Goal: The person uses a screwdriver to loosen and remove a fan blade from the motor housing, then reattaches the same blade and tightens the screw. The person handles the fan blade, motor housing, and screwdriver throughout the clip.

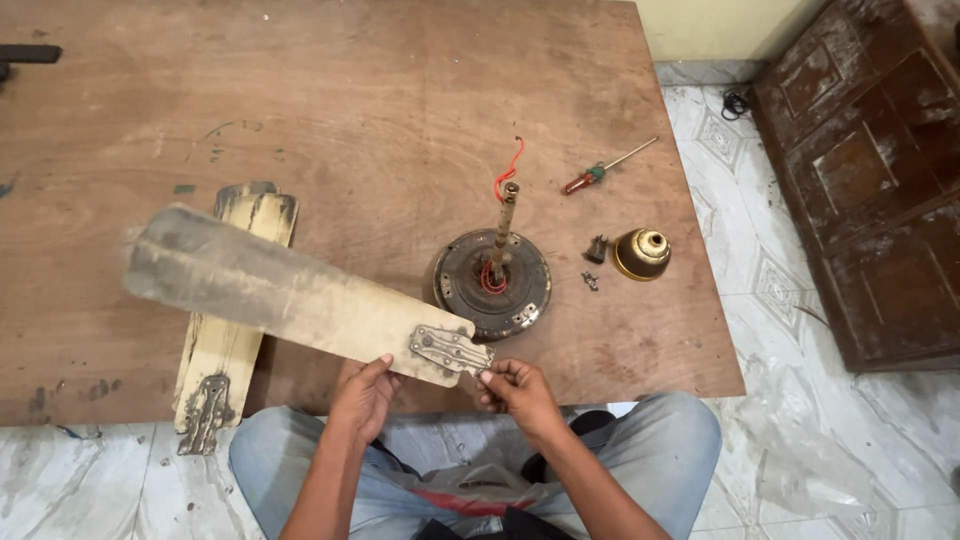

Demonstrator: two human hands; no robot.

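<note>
I hold a dirty cream fan blade (270,290) above the wooden table (350,110). My left hand (362,395) grips the blade's near edge by its metal bracket (450,350). My right hand (515,388) pinches the bracket's right end. The round fan motor (492,285) with its upright rod and red wire stands just beyond the bracket. A second blade (232,330) lies flat on the table under the held one, its bracket end hanging over the near edge.
A red-handled screwdriver (605,168) lies behind the motor. A brass cup-shaped cover (642,253), a small dark part (597,250) and loose screws (591,281) sit to the right. A dark wooden cabinet (870,170) stands on the tiled floor at right.
</note>
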